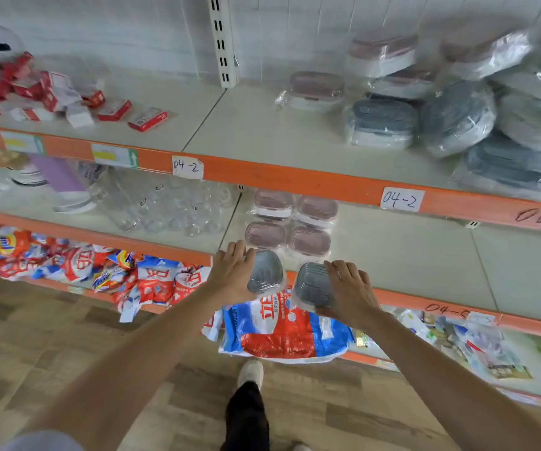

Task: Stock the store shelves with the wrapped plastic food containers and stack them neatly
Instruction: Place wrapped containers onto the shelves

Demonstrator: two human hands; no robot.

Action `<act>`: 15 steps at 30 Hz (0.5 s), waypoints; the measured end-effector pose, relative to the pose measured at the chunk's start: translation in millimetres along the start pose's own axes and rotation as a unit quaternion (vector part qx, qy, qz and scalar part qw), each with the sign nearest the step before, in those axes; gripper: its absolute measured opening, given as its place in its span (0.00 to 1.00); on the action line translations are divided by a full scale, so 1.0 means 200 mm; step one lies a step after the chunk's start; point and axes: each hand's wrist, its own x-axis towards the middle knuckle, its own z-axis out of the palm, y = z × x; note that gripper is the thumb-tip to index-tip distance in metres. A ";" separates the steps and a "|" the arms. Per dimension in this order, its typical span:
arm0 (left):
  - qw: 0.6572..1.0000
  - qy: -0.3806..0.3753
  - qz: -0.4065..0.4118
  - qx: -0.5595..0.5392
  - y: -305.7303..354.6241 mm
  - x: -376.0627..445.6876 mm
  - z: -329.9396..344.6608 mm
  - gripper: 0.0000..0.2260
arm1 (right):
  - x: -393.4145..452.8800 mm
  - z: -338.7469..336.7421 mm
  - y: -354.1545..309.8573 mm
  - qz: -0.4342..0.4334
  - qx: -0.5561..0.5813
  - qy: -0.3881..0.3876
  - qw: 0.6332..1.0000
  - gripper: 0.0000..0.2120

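Note:
Each hand carries a grey-lidded wrapped container at the front edge of the middle shelf (pixel 402 255). My left hand (pixel 230 268) grips one (pixel 266 271) from its left side. My right hand (pixel 349 291) grips the other (pixel 311 284) from its right side, thumb underneath. Just behind them, several pink-lidded wrapped containers (pixel 290 222) stand in neat short stacks on that shelf. On the top shelf (pixel 262 131) at the right lies a loose heap of wrapped containers (pixel 458 102), pink, grey and white.
Clear glass jars (pixel 165 206) fill the middle shelf's left bay. Red boxes (pixel 51 92) are scattered on the top shelf's left. Detergent bags (pixel 152 278) crowd the bottom shelf, one large bag (pixel 282 333) hanging out under my hands. My foot (pixel 249 375) is on the wooden floor.

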 end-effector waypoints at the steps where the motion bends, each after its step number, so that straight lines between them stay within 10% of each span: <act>1: 1.000 -0.010 0.002 -0.003 0.00 0.02 0.03 0.35 | 0.02 0.02 0.00 0.007 0.006 -0.005 1.000 0.45; 15: 0.998 0.042 0.028 -0.032 -0.21 0.51 0.29 0.35 | 0.58 0.30 0.07 0.083 0.046 0.037 0.995 0.43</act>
